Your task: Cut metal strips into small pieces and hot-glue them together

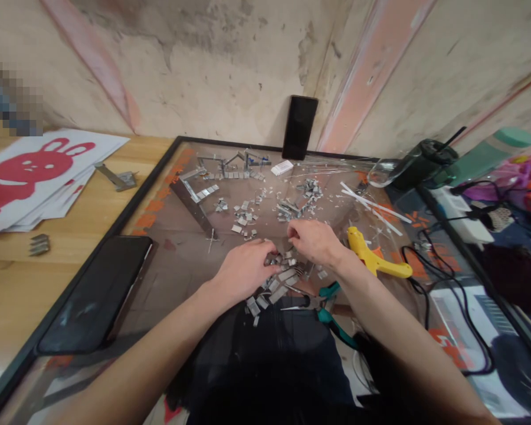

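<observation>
My left hand rests knuckles-up on the glass-topped surface, its fingers curled down into a heap of small silver metal pieces. What those fingers hold is hidden. My right hand hovers just right of it with the fingertips pinched together over the same heap; the thing pinched is too small to name. Teal-handled pliers lie under my right forearm.
More metal pieces and a small metal frame lie farther back. A yellow glue gun, white sticks, black cables, two dark phones, rabbit-printed sheets and a power strip surround the spot.
</observation>
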Tool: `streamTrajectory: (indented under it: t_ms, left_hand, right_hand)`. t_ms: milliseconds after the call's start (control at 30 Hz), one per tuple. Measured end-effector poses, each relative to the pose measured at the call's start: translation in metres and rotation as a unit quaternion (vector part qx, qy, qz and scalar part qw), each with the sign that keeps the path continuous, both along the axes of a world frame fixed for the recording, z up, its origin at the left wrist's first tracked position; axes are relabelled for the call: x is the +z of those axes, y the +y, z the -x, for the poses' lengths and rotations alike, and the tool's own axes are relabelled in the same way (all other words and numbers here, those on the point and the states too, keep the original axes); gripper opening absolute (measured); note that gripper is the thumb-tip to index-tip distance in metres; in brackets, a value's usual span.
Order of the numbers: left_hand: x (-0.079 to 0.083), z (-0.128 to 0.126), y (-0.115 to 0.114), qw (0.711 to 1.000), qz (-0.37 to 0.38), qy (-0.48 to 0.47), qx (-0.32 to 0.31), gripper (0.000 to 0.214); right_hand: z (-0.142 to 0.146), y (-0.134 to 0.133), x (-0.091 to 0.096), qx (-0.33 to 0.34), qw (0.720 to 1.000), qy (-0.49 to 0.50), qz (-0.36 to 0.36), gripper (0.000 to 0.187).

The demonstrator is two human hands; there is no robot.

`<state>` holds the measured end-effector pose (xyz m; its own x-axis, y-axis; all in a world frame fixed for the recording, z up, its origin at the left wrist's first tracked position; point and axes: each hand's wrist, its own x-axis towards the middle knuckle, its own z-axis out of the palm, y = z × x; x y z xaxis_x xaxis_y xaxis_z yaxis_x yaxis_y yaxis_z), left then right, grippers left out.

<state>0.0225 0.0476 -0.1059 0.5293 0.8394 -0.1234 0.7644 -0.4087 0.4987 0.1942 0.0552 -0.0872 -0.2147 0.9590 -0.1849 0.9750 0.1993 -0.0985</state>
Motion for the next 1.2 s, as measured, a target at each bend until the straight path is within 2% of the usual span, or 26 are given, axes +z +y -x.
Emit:
streamTrajectory:
  t_ms: [167,300,433,533,600,667,800,867,933,1000,1067,1133,1200]
  left_hand:
    - [-0.003,-0.006,0.0,1.0,-0.012,0.013,0.015,0.014]
    - [-0.003,-0.008,-0.002,0.999,0.001,-0.011,0.032,0.017]
    - [-0.005,-0.014,-0.004,0.995,0.042,-0.075,0.041,0.015]
    - [-0.003,-0.014,-0.002,0.981,0.105,-0.152,0.061,0.011]
    - [0.001,-0.01,0.0,0.958,0.173,-0.218,0.069,0.015]
    - [0.006,-0.004,0.002,0.923,0.249,-0.282,0.074,0.02]
    - [0.011,0.003,0.002,0.813,0.405,-0.406,0.099,0.019]
    - [0.011,0.002,0.002,0.768,0.45,-0.442,0.112,0.019]
    - [0.01,0.001,0.001,0.744,0.47,-0.459,0.119,0.021]
    - [0.009,0.001,0.002,0.755,0.46,-0.45,0.128,0.026]
    - [0.008,0.003,0.004,0.796,0.414,-0.418,0.142,0.03]
    - [0.007,0.008,0.006,0.841,0.353,-0.38,0.156,0.029]
    - [0.006,0.012,0.009,0.872,0.305,-0.347,0.159,0.024]
  right_hand:
    - [-0.007,0.004,-0.002,-0.013,0.999,0.038,-0.003,0.03]
    - [-0.015,0.002,0.003,0.009,0.997,0.08,0.005,0.031]
    - [-0.016,-0.002,0.007,0.028,0.992,0.12,0.01,0.031]
    - [-0.013,-0.005,0.011,0.025,0.988,0.15,0.004,0.031]
    - [-0.011,-0.006,0.014,0.019,0.985,0.169,-0.001,0.031]
    - [-0.008,-0.009,0.019,0.014,0.982,0.187,-0.009,0.032]
    - [0.001,-0.018,0.03,0.009,0.967,0.253,-0.026,0.03]
    - [0.007,-0.024,0.035,0.017,0.955,0.295,-0.02,0.029]
    - [0.011,-0.028,0.038,0.028,0.942,0.333,0.003,0.029]
    - [0.012,-0.029,0.039,0.027,0.937,0.349,0.001,0.027]
    - [0.008,-0.028,0.038,0.021,0.953,0.301,-0.028,0.024]
    - [0.003,-0.025,0.036,0.037,0.984,0.17,-0.03,0.022]
    - [0.0,-0.023,0.033,0.071,0.997,0.04,0.01,0.02]
